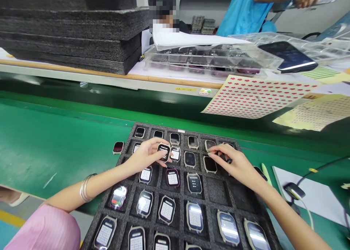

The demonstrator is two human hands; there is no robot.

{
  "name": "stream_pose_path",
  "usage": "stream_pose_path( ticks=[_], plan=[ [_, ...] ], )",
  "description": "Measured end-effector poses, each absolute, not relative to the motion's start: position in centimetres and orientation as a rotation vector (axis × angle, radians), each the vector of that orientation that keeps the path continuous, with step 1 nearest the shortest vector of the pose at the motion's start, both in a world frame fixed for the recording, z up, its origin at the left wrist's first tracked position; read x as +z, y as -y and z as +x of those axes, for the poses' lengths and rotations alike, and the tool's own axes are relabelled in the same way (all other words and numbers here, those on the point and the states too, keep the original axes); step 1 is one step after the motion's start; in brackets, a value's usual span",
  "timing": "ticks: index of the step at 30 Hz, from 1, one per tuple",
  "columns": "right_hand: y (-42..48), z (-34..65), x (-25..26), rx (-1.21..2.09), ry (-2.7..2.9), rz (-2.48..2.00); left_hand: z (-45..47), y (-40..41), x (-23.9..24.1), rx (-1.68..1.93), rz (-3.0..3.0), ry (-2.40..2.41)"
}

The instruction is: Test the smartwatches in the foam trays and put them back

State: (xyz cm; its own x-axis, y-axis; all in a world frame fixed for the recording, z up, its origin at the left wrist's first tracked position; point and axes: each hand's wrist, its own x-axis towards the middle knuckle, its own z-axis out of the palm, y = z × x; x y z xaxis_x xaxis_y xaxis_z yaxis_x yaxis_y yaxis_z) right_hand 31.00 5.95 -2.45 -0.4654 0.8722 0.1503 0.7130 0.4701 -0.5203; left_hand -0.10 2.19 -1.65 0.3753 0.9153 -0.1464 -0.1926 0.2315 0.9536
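Black foam makes up the tray [218,191] on the table [68,133], its compartments carrying watches [144,203], several with lit screens. Above its far half, the left hand [149,152] grasps a lit watch [163,152] between thumb and fingers. Further right, the right hand [233,161] has thumb and forefinger together at the far edge of a dark-screened watch [210,164] in its compartment; I cannot tell whether they grip it. Green tabletop stretches from the tray's left edge toward the table's left side; a narrower strip shows beyond the far edge. Just outside the far left corner lies a loose watch [118,147]. Along the shelf [109,78] behind stand stacked foam [68,27], then clear plastic boxes [201,60]; a spotted sheet [251,97] hangs at its front. Toward the table's right side, beyond the right forearm, lies a white board [314,195].
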Motion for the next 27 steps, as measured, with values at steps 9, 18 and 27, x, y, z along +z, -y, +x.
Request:
stream_pose_path(
  ticks=[9, 18, 27],
  plan=[
    [-3.7, 31.8, -4.4, 0.355, 2.415, -1.311, -1.6, -2.7, -3.8, 0.713, 1.817, -1.206],
    [-2.7, 29.8, -5.2, 0.34, 2.187, -1.581, 1.1, -3.8, -1.5, 0.459, 2.538, -1.311],
    [-1.1, 29.0, -4.3, 0.468, 1.915, -1.493, 10.7, -4.7, -3.4, 0.315, 2.532, -1.208]
  ],
)
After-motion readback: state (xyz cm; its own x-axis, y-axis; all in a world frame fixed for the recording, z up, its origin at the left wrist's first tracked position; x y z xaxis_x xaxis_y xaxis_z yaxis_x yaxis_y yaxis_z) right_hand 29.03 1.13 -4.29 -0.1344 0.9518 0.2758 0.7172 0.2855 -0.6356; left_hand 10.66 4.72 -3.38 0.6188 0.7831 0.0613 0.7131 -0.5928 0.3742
